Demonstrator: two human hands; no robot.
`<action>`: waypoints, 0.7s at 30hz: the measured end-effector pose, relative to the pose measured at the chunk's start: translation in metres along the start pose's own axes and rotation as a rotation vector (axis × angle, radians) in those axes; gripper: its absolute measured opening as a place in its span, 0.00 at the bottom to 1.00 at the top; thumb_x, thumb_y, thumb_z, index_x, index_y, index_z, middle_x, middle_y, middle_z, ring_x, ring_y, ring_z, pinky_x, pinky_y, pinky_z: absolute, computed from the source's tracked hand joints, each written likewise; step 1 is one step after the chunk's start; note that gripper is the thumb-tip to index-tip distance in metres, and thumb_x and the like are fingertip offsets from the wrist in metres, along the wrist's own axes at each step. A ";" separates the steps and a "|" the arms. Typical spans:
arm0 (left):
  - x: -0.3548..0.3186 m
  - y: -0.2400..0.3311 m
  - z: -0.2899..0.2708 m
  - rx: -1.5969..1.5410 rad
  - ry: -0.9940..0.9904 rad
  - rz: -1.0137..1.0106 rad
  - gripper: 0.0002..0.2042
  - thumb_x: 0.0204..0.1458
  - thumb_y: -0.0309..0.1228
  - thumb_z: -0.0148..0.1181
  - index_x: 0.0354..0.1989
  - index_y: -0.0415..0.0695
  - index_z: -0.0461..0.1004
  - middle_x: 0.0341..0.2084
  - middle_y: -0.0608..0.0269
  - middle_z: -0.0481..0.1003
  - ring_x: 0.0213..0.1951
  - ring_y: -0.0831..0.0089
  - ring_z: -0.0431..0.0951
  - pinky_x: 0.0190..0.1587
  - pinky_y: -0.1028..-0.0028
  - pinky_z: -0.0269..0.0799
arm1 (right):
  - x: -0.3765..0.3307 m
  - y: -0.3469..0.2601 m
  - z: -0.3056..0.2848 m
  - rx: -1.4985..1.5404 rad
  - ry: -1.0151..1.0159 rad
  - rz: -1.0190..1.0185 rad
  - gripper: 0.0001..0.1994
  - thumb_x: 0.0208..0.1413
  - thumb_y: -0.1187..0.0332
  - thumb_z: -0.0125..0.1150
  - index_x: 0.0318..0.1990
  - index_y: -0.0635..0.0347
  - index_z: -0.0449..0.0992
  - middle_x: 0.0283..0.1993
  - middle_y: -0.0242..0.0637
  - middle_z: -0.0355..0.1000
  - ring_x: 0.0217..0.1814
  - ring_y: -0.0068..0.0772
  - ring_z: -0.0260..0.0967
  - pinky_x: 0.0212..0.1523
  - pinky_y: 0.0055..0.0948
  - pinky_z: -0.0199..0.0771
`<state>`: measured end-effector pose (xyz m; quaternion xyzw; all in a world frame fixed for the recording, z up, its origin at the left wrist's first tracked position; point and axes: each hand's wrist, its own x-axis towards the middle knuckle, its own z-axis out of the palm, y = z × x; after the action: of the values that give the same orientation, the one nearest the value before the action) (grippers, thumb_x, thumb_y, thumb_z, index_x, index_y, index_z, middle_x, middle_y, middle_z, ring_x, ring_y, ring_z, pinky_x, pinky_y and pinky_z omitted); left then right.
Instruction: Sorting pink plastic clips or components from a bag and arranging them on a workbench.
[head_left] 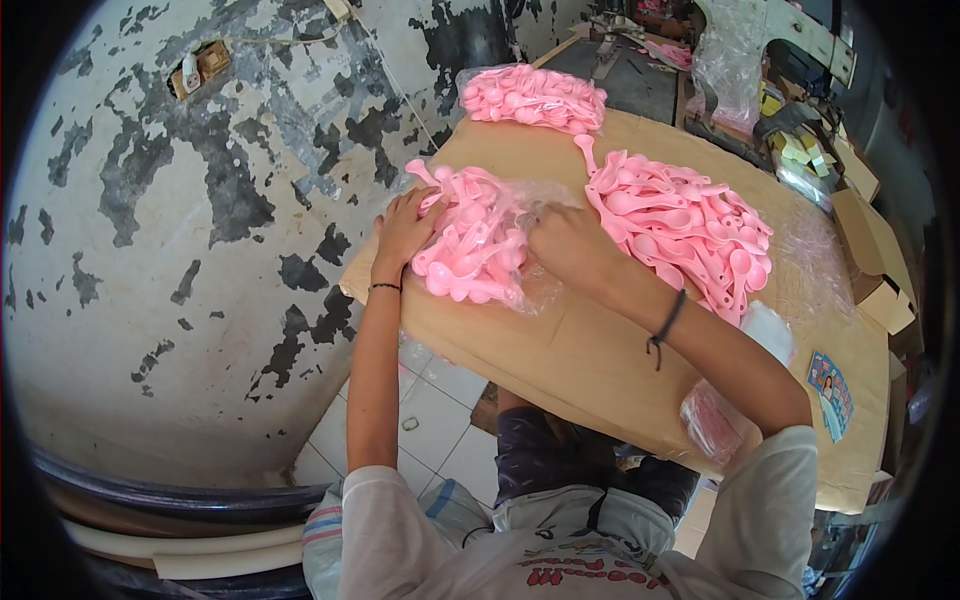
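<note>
Pink plastic spoons (468,245) lie bunched in a clear plastic bag (540,192) on the brown-covered table. My left hand (405,232) grips the left side of this bag, its fingers curled over the spoons near the top. On the opposite side, my right hand (572,245) is closed in a fist around the bag's loose plastic; its fingertips are hidden. A large loose heap of pink spoons (685,225) lies just right of my right hand. Farther back sits another clear bag packed with pink spoons (535,98).
A peeling wall (200,250) rises close on the left. Clear plastic film (820,260), a pink-and-clear packet (712,420) and a printed card (832,390) lie on the table's right side. Open cardboard boxes (875,255) stand past its right edge, a machine (780,30) behind.
</note>
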<state>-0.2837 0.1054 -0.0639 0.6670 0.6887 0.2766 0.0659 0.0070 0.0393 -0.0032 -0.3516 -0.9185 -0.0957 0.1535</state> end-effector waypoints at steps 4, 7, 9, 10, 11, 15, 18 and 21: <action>0.001 0.004 -0.003 -0.003 -0.014 0.009 0.29 0.56 0.64 0.49 0.60 0.62 0.73 0.65 0.64 0.67 0.68 0.61 0.60 0.66 0.38 0.42 | -0.025 0.007 -0.050 0.026 0.155 -0.029 0.06 0.48 0.74 0.62 0.35 0.65 0.79 0.39 0.44 0.76 0.49 0.43 0.72 0.49 0.36 0.74; 0.003 0.007 0.001 -0.004 -0.026 0.017 0.30 0.56 0.64 0.48 0.60 0.62 0.73 0.66 0.63 0.66 0.69 0.60 0.59 0.66 0.38 0.41 | -0.045 0.023 -0.071 0.170 0.198 0.047 0.08 0.55 0.73 0.59 0.41 0.65 0.79 0.40 0.44 0.75 0.49 0.43 0.70 0.52 0.38 0.70; 0.003 0.003 0.002 0.013 -0.014 0.015 0.30 0.56 0.65 0.48 0.61 0.62 0.73 0.66 0.63 0.66 0.69 0.60 0.59 0.66 0.38 0.41 | -0.055 0.031 -0.079 0.244 0.214 0.076 0.09 0.58 0.72 0.58 0.44 0.64 0.79 0.40 0.44 0.75 0.49 0.45 0.70 0.52 0.40 0.70; 0.001 -0.001 0.001 0.004 -0.030 0.001 0.31 0.56 0.66 0.47 0.61 0.62 0.72 0.67 0.62 0.65 0.69 0.60 0.59 0.66 0.37 0.40 | -0.059 0.034 -0.081 0.326 0.228 0.101 0.10 0.60 0.71 0.56 0.46 0.64 0.79 0.41 0.45 0.75 0.48 0.46 0.70 0.52 0.41 0.69; 0.001 -0.003 0.000 -0.009 -0.046 -0.010 0.32 0.56 0.66 0.47 0.62 0.62 0.72 0.67 0.62 0.65 0.70 0.59 0.58 0.66 0.37 0.40 | -0.062 0.037 -0.089 0.326 0.230 0.101 0.10 0.60 0.71 0.56 0.46 0.64 0.79 0.41 0.45 0.75 0.48 0.46 0.70 0.52 0.41 0.69; 0.002 0.001 0.003 0.004 -0.032 -0.008 0.33 0.55 0.67 0.46 0.62 0.61 0.71 0.67 0.62 0.64 0.70 0.59 0.57 0.67 0.38 0.39 | -0.080 0.067 -0.127 0.347 0.465 0.211 0.11 0.61 0.73 0.56 0.49 0.63 0.77 0.43 0.47 0.74 0.48 0.50 0.68 0.53 0.42 0.68; 0.002 0.006 0.002 -0.001 -0.037 0.010 0.32 0.55 0.67 0.47 0.63 0.62 0.71 0.68 0.61 0.64 0.71 0.58 0.56 0.67 0.38 0.39 | -0.080 0.086 -0.143 -0.313 0.672 0.212 0.12 0.58 0.75 0.58 0.49 0.63 0.77 0.45 0.46 0.74 0.48 0.50 0.68 0.54 0.43 0.68; 0.000 0.004 0.001 -0.006 -0.033 -0.017 0.32 0.55 0.67 0.47 0.62 0.62 0.71 0.68 0.60 0.64 0.71 0.58 0.56 0.67 0.38 0.39 | -0.067 0.064 -0.137 -0.302 0.689 0.183 0.14 0.54 0.77 0.60 0.49 0.62 0.77 0.45 0.45 0.74 0.49 0.51 0.68 0.55 0.44 0.67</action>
<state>-0.2797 0.1060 -0.0631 0.6653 0.6924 0.2670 0.0818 0.1270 0.0062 0.1057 -0.3977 -0.7536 -0.3282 0.4076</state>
